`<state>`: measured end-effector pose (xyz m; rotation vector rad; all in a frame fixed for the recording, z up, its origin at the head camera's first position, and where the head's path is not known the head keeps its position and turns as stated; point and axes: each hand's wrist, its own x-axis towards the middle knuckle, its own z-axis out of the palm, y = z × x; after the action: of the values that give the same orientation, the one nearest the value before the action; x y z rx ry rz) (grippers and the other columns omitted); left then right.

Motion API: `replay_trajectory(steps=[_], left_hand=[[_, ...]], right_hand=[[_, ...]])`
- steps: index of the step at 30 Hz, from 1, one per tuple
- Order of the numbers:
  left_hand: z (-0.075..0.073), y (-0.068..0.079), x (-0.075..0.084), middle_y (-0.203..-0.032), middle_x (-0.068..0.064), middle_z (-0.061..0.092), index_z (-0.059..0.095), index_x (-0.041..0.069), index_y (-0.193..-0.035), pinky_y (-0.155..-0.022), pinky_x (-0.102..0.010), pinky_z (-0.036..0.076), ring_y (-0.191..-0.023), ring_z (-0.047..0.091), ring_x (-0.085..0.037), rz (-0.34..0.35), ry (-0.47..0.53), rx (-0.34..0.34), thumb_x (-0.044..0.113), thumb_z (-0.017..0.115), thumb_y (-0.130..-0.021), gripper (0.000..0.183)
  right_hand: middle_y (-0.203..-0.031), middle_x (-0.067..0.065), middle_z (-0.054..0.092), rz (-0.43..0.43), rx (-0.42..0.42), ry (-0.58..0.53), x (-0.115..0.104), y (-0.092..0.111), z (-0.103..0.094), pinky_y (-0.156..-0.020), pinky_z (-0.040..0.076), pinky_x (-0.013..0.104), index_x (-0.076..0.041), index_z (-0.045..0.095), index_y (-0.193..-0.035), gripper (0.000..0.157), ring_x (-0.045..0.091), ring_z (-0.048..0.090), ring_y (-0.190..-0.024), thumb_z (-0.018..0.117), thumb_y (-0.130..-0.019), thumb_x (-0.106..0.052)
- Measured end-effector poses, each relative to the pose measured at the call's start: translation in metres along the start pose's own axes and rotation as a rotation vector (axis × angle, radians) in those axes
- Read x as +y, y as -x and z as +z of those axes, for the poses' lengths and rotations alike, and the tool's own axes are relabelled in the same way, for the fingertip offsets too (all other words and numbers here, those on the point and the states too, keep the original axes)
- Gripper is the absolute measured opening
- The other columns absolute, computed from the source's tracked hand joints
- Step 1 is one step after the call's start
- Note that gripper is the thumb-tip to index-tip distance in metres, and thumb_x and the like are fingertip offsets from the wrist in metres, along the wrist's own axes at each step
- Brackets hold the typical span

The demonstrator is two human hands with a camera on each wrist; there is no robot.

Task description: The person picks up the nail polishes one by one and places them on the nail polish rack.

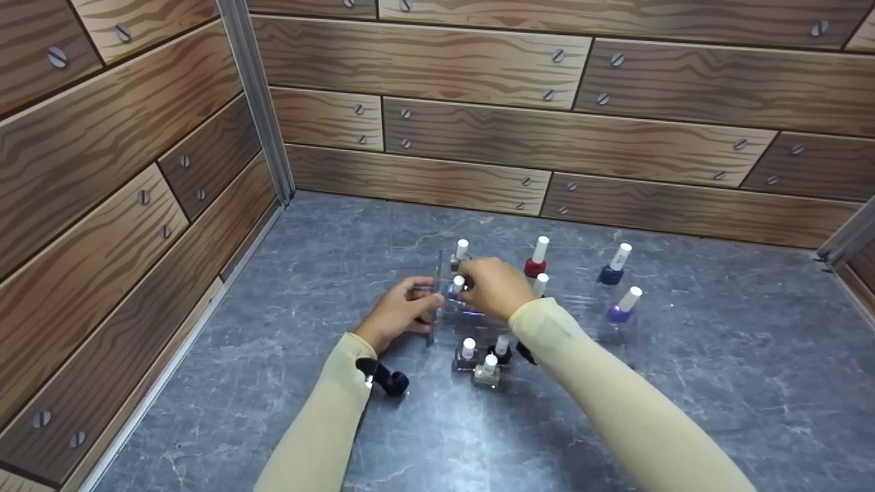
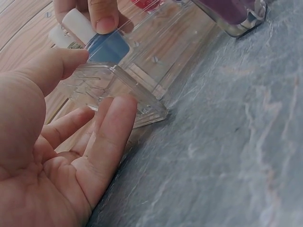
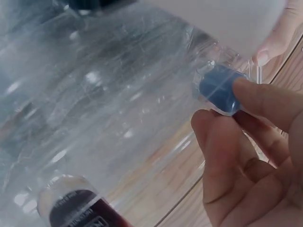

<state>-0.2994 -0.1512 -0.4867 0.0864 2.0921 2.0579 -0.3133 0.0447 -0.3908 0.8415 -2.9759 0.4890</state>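
Observation:
My right hand pinches a small blue nail polish bottle with a white cap between thumb and fingers. The bottle is at the left end of a clear plastic rack; whether it touches the rack's floor I cannot tell. At that end panel, my left hand grips the rack, thumb over its edge and fingers on the outer side. Just behind the blue bottle stands another white-capped bottle, its glass partly hidden. One more white cap shows beside my right wrist, the bottle below it mostly covered.
Farther right stand red, dark blue and purple polish bottles. In front, on the grey marbled tabletop, a dark purple, a black and a pale glittery bottle cluster together. Wood-patterned walls enclose the back and left.

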Motion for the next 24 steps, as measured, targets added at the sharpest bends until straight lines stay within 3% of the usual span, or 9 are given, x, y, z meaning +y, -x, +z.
replay_trajectory(steps=[9, 15, 20, 24], left_hand=[[0.0001, 0.0009, 0.0013, -0.13, -0.015, 0.062, 0.053, 0.006, -0.146, -0.074, -0.035, 0.065, -0.086, 0.063, -0.019, -0.01, 0.002, -0.004, 0.028, 0.076, -0.096, 0.06], [0.001, 0.0001, 0.0011, -0.131, -0.015, 0.06, 0.052, 0.004, -0.147, -0.076, -0.035, 0.065, -0.087, 0.063, -0.018, -0.02, 0.008, -0.003, 0.028, 0.077, -0.095, 0.062], [0.0015, -0.0003, 0.0001, -0.131, -0.015, 0.061, 0.053, 0.004, -0.147, -0.076, -0.035, 0.065, -0.089, 0.063, -0.019, -0.022, 0.004, -0.001, 0.029, 0.077, -0.096, 0.062], [0.0007, -0.0008, -0.0001, -0.132, -0.015, 0.06, 0.052, 0.004, -0.147, -0.077, -0.036, 0.065, -0.095, 0.064, -0.021, -0.019, -0.001, 0.001, 0.029, 0.076, -0.096, 0.062]], right_hand=[[-0.093, 0.005, 0.07, 0.037, 0.004, 0.024, -0.0044, -0.001, -0.0019, -0.076, 0.059, 0.043, -0.009, 0.073, -0.1, 0.017, 0.023, 0.066, -0.085, 0.082, -0.088, -0.016], [-0.093, 0.007, 0.064, 0.034, 0.047, 0.085, -0.0047, -0.0003, 0.0001, -0.075, 0.058, 0.049, -0.008, 0.073, -0.098, 0.016, 0.028, 0.065, -0.084, 0.082, -0.087, -0.016], [-0.091, 0.006, 0.065, 0.053, 0.014, 0.089, -0.0055, -0.0029, 0.0006, -0.076, 0.059, 0.047, -0.007, 0.072, -0.097, 0.016, 0.026, 0.065, -0.085, 0.081, -0.088, -0.017], [-0.093, 0.007, 0.065, 0.052, -0.024, 0.03, -0.0062, -0.0039, -0.0003, -0.076, 0.058, 0.044, -0.006, 0.068, -0.104, 0.024, 0.025, 0.063, -0.085, 0.082, -0.089, -0.018]])
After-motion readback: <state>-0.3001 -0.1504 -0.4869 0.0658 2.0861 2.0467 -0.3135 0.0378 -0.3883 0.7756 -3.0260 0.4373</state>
